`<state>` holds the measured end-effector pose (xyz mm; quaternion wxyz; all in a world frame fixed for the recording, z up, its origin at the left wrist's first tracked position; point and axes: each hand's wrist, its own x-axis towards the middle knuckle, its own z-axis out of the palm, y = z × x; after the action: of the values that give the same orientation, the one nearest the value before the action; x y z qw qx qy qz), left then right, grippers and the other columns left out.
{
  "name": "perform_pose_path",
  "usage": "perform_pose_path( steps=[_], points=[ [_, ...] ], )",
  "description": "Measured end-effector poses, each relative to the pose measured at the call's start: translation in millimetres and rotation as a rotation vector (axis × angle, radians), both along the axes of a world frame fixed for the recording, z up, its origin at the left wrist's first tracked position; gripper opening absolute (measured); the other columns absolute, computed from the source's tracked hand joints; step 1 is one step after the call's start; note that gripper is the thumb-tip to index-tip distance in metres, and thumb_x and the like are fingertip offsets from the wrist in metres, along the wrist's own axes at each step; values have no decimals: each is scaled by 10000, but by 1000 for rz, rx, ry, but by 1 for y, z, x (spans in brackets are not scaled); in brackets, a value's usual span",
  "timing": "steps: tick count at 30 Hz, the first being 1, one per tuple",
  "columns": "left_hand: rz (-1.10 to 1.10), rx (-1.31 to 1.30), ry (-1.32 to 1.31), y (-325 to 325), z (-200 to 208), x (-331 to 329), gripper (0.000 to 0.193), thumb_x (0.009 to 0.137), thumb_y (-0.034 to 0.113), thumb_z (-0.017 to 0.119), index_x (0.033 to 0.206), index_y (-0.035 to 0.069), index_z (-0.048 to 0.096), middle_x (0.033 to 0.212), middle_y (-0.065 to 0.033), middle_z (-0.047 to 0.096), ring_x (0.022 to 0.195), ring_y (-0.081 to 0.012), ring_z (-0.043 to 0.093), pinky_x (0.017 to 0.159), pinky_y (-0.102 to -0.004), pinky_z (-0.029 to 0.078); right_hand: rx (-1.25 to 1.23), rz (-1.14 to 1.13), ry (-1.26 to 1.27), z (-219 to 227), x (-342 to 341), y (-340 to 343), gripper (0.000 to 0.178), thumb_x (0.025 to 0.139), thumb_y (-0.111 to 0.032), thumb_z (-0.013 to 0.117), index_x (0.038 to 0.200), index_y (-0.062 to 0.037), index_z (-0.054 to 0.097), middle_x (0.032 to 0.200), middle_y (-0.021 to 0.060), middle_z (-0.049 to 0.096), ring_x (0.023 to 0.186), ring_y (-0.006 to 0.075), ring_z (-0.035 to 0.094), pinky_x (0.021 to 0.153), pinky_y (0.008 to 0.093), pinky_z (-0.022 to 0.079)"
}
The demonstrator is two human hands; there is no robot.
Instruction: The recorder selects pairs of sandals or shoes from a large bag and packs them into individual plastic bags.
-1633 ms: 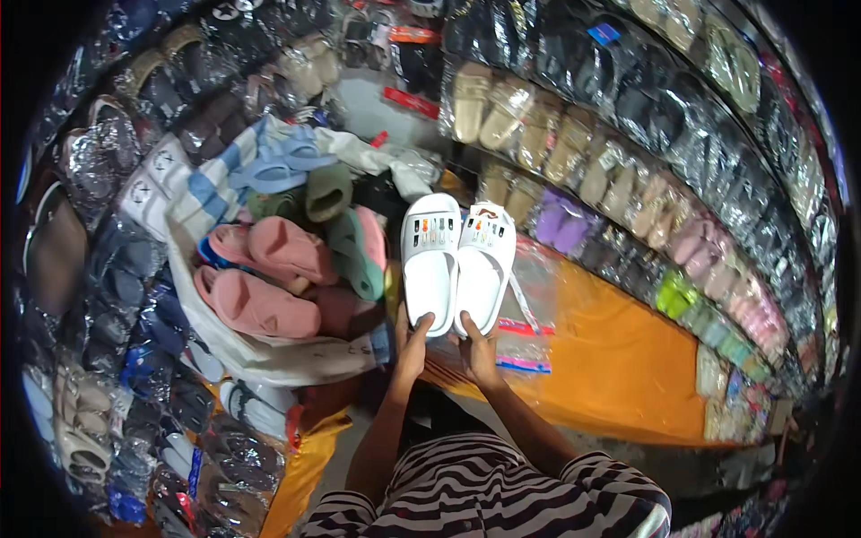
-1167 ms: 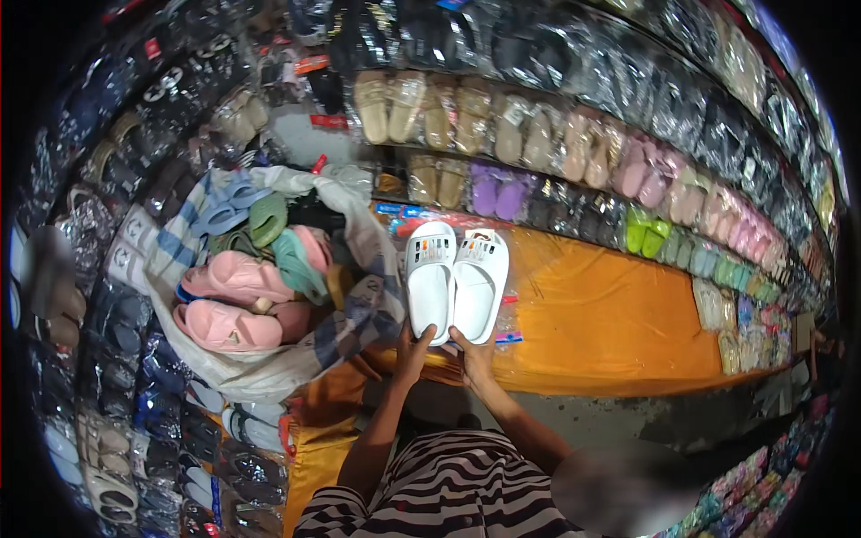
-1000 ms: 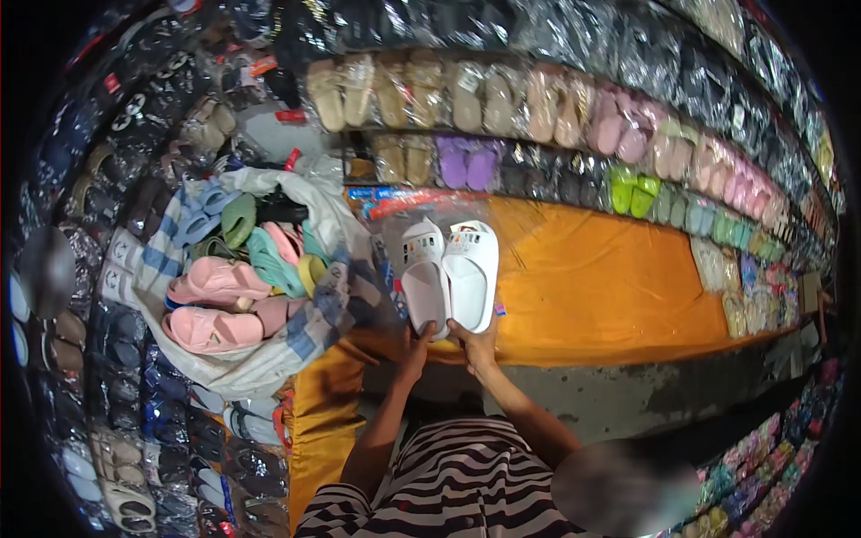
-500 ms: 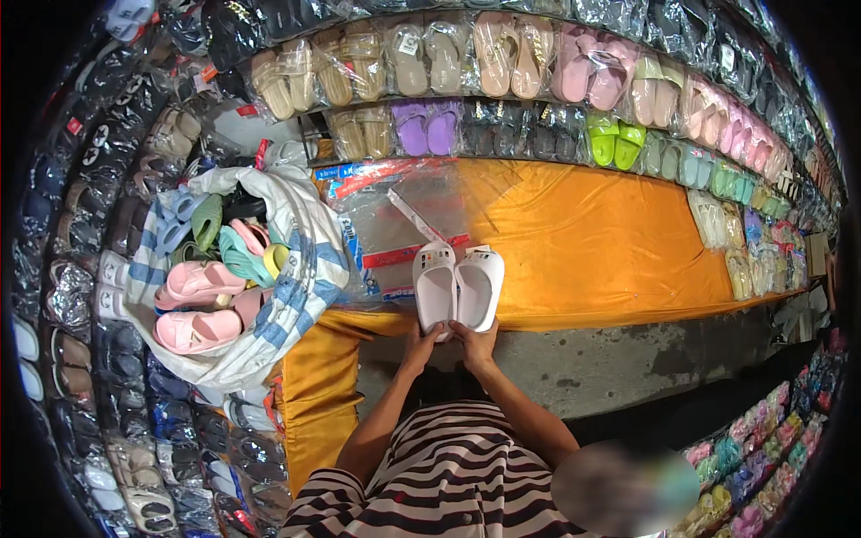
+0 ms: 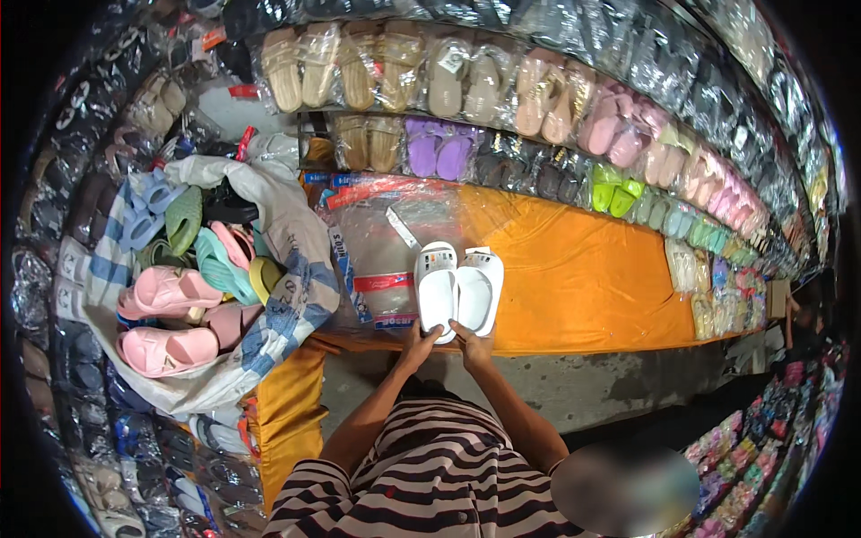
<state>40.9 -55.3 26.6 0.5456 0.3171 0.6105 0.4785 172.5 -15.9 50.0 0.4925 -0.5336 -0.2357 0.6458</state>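
Side by side, a pair of white slide sandals is held by the heels, toes pointing away from me. My left hand (image 5: 420, 344) is closed on the heel of the left slide (image 5: 437, 300), thumb on top. My right hand (image 5: 473, 344) grips the right slide (image 5: 479, 291) the same way. Small dark and orange marks dot the straps, and a small white tag stands at the right slide's toe. Under and beyond the slides are clear plastic bags (image 5: 377, 242) with red and blue strips, lying on an orange cloth (image 5: 574, 278).
At left, an open white-and-blue woven sack (image 5: 309, 260) holds several loose sandals, among them pink clogs (image 5: 169, 351) and a green one (image 5: 184, 221). Racks of plastic-wrapped sandals (image 5: 381, 63) curve around the back and left side. Grey floor (image 5: 574, 386) shows between me and the orange-covered table.
The view has turned slightly, so the sack and racks sit a little differently. The slides stay in both hands, now appearing brighter and seen a bit more from above.
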Motion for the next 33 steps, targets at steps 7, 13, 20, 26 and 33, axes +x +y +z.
perform_pose_path(
  steps=[7, 13, 20, 26, 33],
  points=[
    [-124, -143, -151, 25, -20, -16, 656, 839, 342, 663, 1311, 0, 362, 1146, -161, 534, 998, -240, 581, 636, -302, 552, -77, 23, 42, -2, -6, 13, 655, 729, 60, 689, 1269, -105, 356, 1090, 136, 556, 897, 262, 631, 700, 367, 570],
    [-162, -164, -168, 37, -13, -29, 586, 867, 357, 625, 1286, -3, 428, 1185, -144, 536, 1025, -225, 566, 774, -330, 504, -140, -38, 77, -8, -18, 13, 567, 783, 39, 658, 1282, -57, 406, 1084, 124, 573, 941, 259, 615, 764, 392, 551],
    [-127, -87, -31, 64, -54, -39, 616, 940, 539, 374, 1206, 1, 516, 1141, -131, 591, 961, -209, 599, 835, -351, 472, -117, -89, 114, -20, -14, 21, 567, 800, 42, 635, 1300, -25, 378, 1143, 142, 538, 997, 294, 588, 809, 420, 548],
    [-39, -453, -62, 124, -119, -48, 631, 937, 526, 395, 1291, 12, 487, 1231, -155, 561, 1093, -280, 553, 901, -408, 439, -164, -59, 158, -24, 1, 20, 631, 757, 57, 673, 1291, -114, 384, 1110, 114, 556, 942, 260, 609, 728, 388, 552],
    [79, -639, -381, 165, -96, -42, 337, 915, 409, 515, 1061, 115, 592, 983, -63, 617, 889, -222, 584, 741, -438, 478, -172, -39, 160, -12, 31, 23, 611, 756, 55, 674, 1284, -66, 393, 1083, 142, 571, 887, 266, 635, 693, 362, 575]
  ],
)
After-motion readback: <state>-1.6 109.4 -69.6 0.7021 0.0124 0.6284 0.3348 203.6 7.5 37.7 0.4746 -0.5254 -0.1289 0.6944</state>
